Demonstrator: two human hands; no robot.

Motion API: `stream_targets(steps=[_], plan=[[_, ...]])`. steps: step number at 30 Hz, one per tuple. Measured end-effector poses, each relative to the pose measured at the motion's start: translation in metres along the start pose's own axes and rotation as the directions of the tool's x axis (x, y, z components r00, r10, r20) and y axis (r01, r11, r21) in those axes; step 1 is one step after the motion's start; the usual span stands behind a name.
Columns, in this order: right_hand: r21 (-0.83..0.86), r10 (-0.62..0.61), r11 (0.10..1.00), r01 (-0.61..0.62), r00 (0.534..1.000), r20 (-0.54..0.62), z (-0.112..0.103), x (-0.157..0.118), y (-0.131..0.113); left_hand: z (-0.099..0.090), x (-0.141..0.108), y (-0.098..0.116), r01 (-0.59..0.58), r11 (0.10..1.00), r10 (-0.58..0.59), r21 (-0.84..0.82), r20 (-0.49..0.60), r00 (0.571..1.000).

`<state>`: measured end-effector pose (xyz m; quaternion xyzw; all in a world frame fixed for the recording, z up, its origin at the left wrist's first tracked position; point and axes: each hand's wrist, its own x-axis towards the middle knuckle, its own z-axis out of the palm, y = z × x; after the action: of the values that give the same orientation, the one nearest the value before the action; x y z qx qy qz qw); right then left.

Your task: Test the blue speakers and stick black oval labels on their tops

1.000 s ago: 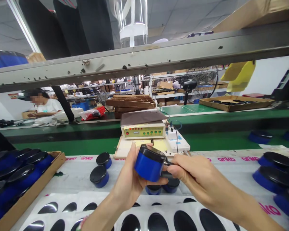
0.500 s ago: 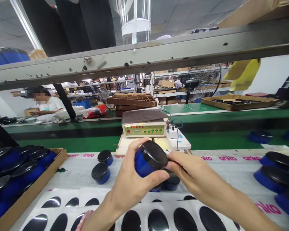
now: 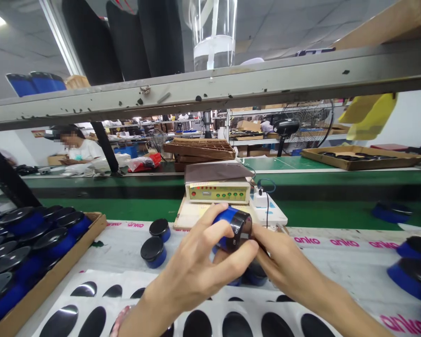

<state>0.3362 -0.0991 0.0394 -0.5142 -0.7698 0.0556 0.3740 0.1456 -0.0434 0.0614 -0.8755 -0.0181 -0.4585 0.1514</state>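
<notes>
My left hand (image 3: pixel 199 255) is wrapped round a short blue-and-black cylindrical device (image 3: pixel 241 225), held tilted above the bench. White "ON" marks show on its black band. At the device's right edge, my right hand (image 3: pixel 282 252) grips with thumb and fingers closed; its fingertips are partly hidden. Below my hands more such devices (image 3: pixel 257 275) stand, mostly covered. Two others, one blue-and-black device (image 3: pixel 153 252) and a second device (image 3: pixel 160 229), stand left of my hands. Sheets of black oval stickers (image 3: pixel 197 324) lie nearest me.
A cardboard tray (image 3: pixel 100 222) packed with the same devices is at the left. More devices (image 3: pixel 412 276) stand at the right. Behind my hands sits a control box (image 3: pixel 217 193) beside a white plug (image 3: pixel 260 199). A shelf beam (image 3: pixel 196 89) crosses overhead. A person (image 3: pixel 86 150) sits far left.
The device has been turned in my hands: its black top faced up before, and now its side with the "ON" marks shows. My left fingers have shifted over it. The view has moved slightly left.
</notes>
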Motion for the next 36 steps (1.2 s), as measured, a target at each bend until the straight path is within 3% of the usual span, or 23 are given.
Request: stream_targets(steps=[7, 10, 13, 15, 18, 20, 23, 26, 28, 30, 33, 34, 36], plan=[[-0.031, -0.016, 0.999, 0.017, 1.000, 0.010, 0.007, -0.001, 0.007, 0.000, -0.002, -0.005, -0.029, 1.000, 0.029, 0.005, 0.027, 0.999], [-0.052, -0.054, 0.997, 0.054, 0.999, 0.006, 0.006, 0.000, 0.006, -0.001, -0.005, -0.007, 0.039, 0.998, -0.038, -0.050, 0.020, 0.999], [-0.064, -0.152, 0.986, 0.151, 0.988, -0.018, 0.003, 0.000, 0.004, -0.005, -0.007, -0.009, 0.199, 0.968, -0.194, -0.155, 0.052, 0.980], [-0.123, -0.229, 0.966, 0.227, 0.973, -0.005, 0.001, -0.001, 0.003, -0.008, -0.008, -0.010, 0.341, 0.918, -0.305, -0.201, 0.188, 0.934], [-0.363, -0.280, 0.893, 0.267, 0.960, 0.015, 0.001, -0.001, 0.003, -0.004, -0.009, -0.011, 0.482, 0.858, -0.399, -0.177, 0.361, 0.843], [-0.510, -0.289, 0.823, 0.249, 0.957, 0.002, 0.002, -0.002, 0.003, 0.004, -0.010, -0.011, 0.516, 0.844, -0.440, -0.146, 0.363, 0.822], [-0.592, -0.260, 0.776, 0.220, 0.965, 0.018, 0.001, -0.003, -0.001, 0.016, -0.011, -0.012, 0.536, 0.829, -0.459, -0.163, 0.349, 0.817], [-0.517, -0.126, 0.837, 0.180, 0.982, 0.137, -0.016, -0.004, -0.007, 0.015, -0.019, -0.027, 0.624, 0.769, -0.555, -0.138, 0.339, 0.759], [-0.468, 0.110, 0.883, -0.020, 0.980, 0.166, -0.037, -0.002, -0.007, 0.012, -0.031, -0.048, 0.740, 0.672, -0.703, -0.015, 0.303, 0.644], [-0.497, 0.390, 0.806, -0.320, 0.920, 0.040, -0.062, -0.001, 0.003, 0.014, -0.048, -0.070, 0.806, 0.585, -0.770, 0.091, 0.375, 0.517], [-0.529, 0.645, 0.501, -0.685, 0.703, -0.299, -0.101, -0.010, 0.038, 0.028, -0.070, -0.087, 0.821, 0.563, -0.622, 0.092, 0.702, 0.348], [-0.511, 0.698, 0.379, -0.771, 0.601, -0.390, -0.111, -0.016, 0.053, 0.033, -0.075, -0.087, 0.820, 0.568, -0.559, 0.067, 0.763, 0.325], [-0.458, 0.771, 0.154, -0.876, 0.396, -0.499, -0.127, -0.031, 0.082, 0.043, -0.080, -0.081, 0.814, 0.581, -0.488, 0.010, 0.805, 0.338]])
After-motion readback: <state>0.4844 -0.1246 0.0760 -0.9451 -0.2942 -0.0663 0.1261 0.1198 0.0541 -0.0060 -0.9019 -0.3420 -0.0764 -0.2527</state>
